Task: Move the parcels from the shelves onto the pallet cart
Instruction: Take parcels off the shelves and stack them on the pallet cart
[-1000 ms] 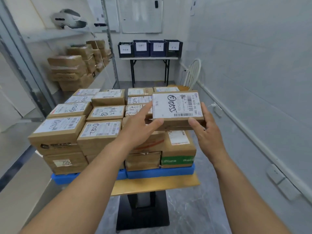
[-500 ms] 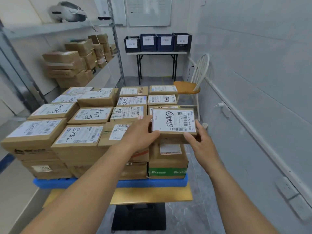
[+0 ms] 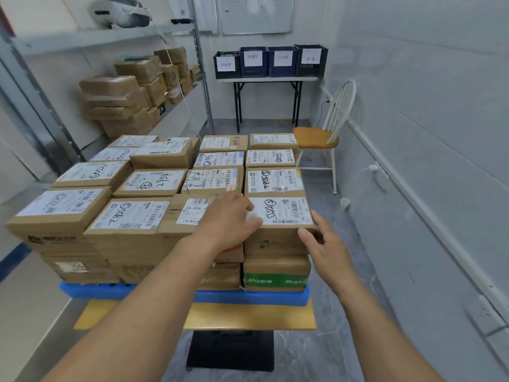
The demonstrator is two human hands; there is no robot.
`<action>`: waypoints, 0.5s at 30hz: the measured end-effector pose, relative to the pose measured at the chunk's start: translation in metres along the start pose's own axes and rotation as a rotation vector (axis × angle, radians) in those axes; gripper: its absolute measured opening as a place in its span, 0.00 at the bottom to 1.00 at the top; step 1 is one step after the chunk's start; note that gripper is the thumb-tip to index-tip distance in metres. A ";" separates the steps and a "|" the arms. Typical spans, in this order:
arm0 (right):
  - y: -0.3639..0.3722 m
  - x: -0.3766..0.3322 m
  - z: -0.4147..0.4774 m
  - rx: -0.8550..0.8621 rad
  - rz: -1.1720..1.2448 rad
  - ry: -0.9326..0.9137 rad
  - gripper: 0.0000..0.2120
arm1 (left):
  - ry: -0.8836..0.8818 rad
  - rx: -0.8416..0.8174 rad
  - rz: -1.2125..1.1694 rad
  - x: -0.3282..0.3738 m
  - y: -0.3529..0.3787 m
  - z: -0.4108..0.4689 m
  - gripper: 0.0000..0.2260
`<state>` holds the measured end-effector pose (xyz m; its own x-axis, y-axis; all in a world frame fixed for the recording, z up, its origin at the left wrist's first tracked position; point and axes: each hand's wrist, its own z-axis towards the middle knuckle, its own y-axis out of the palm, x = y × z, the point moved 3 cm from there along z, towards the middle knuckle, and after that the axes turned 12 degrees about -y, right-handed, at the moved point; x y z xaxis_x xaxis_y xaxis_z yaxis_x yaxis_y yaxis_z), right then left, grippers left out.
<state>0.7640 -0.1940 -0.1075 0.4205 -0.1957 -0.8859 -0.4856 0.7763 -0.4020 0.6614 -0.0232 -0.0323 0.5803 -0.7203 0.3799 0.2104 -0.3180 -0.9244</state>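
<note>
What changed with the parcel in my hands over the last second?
The parcel came down from mid-air onto the near right corner of the stack. The right hand let go and opened beside it; the left hand rests on its left edge. The rest stayed put.

Brown cardboard parcels (image 3: pixel 148 183) cover the blue plastic pallet (image 3: pixel 91 290) edge to edge; grey floor (image 3: pixel 344 260) runs free along its right edge.

One wide-angle camera, worn on the head, looks forward and down from close over the stacked parcels (image 3: pixel 150 183) on the pallet cart (image 3: pixel 248 318) toward the far table (image 3: pixel 267 79).
</note>
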 end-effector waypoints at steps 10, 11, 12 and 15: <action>-0.004 -0.005 0.006 -0.025 -0.044 0.004 0.21 | 0.041 0.014 0.062 -0.002 0.002 0.002 0.16; -0.005 -0.004 0.008 -0.015 -0.049 0.009 0.21 | 0.034 0.016 0.050 -0.002 0.000 0.002 0.17; -0.007 -0.003 0.012 0.002 -0.062 0.016 0.22 | 0.029 0.023 0.037 -0.002 -0.002 0.004 0.18; -0.014 -0.004 0.030 0.039 -0.137 0.028 0.25 | 0.016 0.034 0.062 -0.003 -0.006 0.013 0.20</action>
<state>0.7920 -0.1863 -0.0916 0.4590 -0.3173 -0.8298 -0.3950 0.7637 -0.5105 0.6689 -0.0114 -0.0282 0.5805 -0.7478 0.3223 0.2017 -0.2514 -0.9466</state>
